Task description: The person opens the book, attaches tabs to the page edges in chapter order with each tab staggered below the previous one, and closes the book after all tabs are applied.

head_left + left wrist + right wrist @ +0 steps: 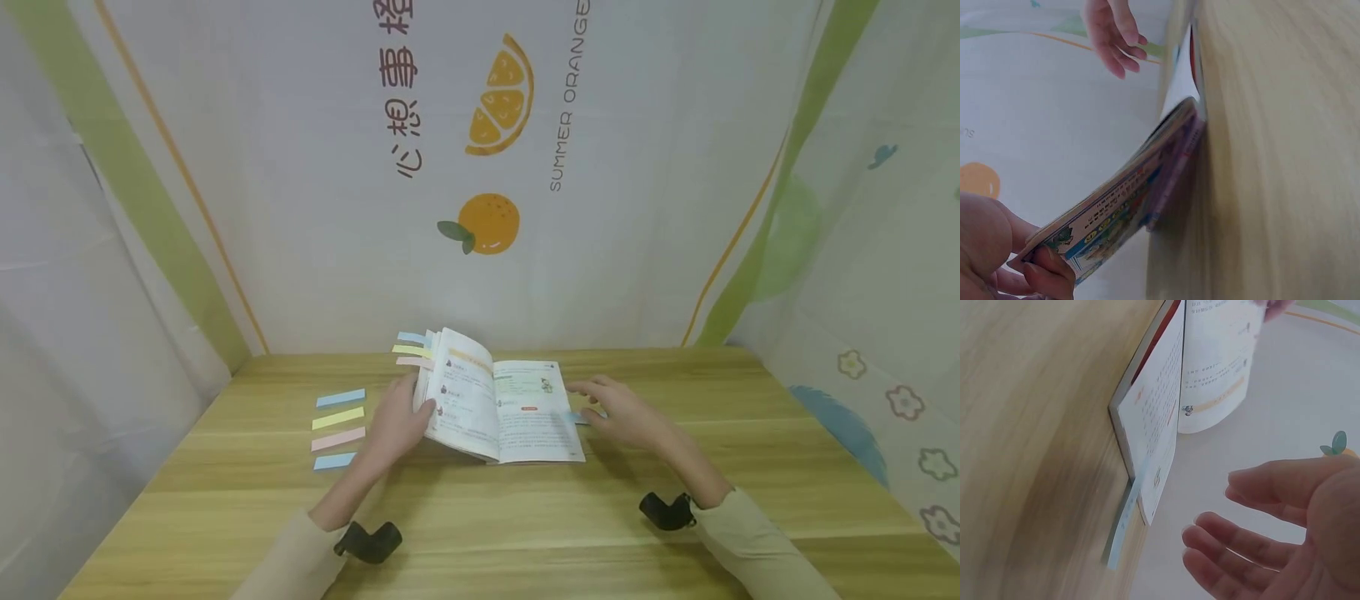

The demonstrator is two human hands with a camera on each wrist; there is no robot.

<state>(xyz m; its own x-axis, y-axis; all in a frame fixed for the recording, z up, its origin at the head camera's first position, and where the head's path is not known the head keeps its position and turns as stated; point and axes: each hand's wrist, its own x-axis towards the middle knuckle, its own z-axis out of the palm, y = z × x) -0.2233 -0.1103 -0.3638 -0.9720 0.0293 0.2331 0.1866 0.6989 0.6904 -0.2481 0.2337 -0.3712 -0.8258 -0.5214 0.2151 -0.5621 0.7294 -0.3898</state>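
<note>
An open book (534,429) lies on the table, its left part raised at a slant and its right page flat. My left hand (393,421) grips that raised part at the outer edge, thumb over the page and fingers beneath the cover (1110,219). Blue, yellow and pink sticky tabs (412,351) stick out from the upper left of the raised pages. At the right page's outer edge, a blue sticky tab (1124,519) sits partly on the paper and partly beyond it. My right hand (622,412) hovers beside this tab, fingers loosely bent and apart, holding nothing.
Left of the book, loose strips lie in a column on the wooden table (525,525): blue (341,398), yellow (337,417), pink (337,439) and another blue strip (334,461). A white cloth (337,250) printed with oranges hangs behind the table.
</note>
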